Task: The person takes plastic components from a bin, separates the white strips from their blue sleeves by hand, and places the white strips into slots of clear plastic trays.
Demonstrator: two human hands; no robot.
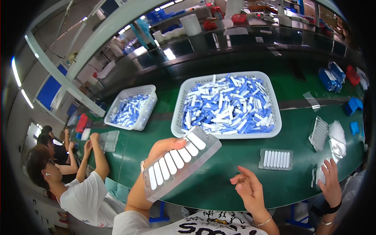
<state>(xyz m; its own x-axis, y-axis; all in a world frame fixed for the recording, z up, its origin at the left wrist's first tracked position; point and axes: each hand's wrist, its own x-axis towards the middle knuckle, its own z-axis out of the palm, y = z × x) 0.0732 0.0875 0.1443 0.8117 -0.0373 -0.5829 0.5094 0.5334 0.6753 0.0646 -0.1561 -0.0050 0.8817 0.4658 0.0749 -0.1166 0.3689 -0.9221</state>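
Left hand (166, 147) grips a clear plastic tray (188, 168) of white strips (171, 165), tilted above the green counter (211, 184) before the large white basket (231, 136), while the right hand (250, 188), fingers loosely bent, holds nothing; the step appears to be tray handling, the next move calling for steady support.

Blue packets (328, 81) at right, white cylinder (190, 25) and red basket (239, 18) farther back

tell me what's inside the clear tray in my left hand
Inside the clear tray is a row of white strips. The left hand covers part of the edge; whatever lies beneath the strips cannot be seen.
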